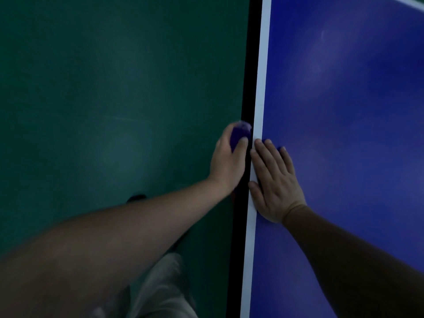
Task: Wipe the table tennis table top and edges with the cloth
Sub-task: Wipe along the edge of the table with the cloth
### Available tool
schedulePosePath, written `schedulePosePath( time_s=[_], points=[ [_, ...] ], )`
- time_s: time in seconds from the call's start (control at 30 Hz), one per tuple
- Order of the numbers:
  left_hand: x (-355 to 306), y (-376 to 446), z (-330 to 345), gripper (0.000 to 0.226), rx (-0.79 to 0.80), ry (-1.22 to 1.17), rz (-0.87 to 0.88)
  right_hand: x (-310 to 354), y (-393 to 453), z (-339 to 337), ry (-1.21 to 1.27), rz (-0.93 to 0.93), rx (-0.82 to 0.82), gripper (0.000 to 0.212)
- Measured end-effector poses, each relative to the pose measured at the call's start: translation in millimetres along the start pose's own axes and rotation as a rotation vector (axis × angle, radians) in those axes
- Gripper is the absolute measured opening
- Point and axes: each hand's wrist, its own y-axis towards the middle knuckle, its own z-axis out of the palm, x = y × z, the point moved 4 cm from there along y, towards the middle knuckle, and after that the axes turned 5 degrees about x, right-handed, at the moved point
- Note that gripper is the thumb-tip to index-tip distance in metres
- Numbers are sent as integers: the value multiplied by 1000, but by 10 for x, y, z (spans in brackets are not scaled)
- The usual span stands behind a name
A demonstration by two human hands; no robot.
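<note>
At the centre of the frame the left hand (229,157) grips a bunched purple cloth (238,134) against the black side edge (249,65) of the blue table tennis table (344,99). Just to its right, the right hand (274,182) lies open and flat on the top, across the white border line (262,65). Green floor (103,88) fills the left.

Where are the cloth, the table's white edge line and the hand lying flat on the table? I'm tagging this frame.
cloth (238,134): head view, on the purple bundle in the left hand's grip.
white edge line (261,76): head view, on its bare upper stretch.
right hand (275,187): head view, on its back.
</note>
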Motion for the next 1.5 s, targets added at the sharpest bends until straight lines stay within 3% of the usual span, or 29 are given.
schedulePosePath(
  time_s=[0.17,0.47,0.6,0.77,0.97,1.13,1.3,1.37,1.5],
  points=[
    [-292,510,-21,32,-27,50,35,-4,-4,-9,31,3,-7,63],
    [-35,-94,-42,36,84,14,36,-8,3,-26,49,-1,-23,63],
    [-228,226,-86,32,162,79,15,-16,12,-34,56,1,-22,63],
    [-584,703,-56,33,81,101,-1,-33,17,-43,82,12,6,63],
    [-542,707,-101,29,115,38,-3,-67,74,-141,319,34,-62,64],
    [-739,988,-78,37,93,16,-14,-436,975,-482,299,-4,-164,55],
    [-872,1363,-61,32,71,47,-10,-1161,2197,-629,54,-72,-4,59],
    [-907,1474,-65,32,60,49,-6,-1294,2406,-638,-12,-117,40,62],
    [-945,1479,-63,33,16,29,19,-1324,2427,-628,24,-113,-34,62]
  ],
)
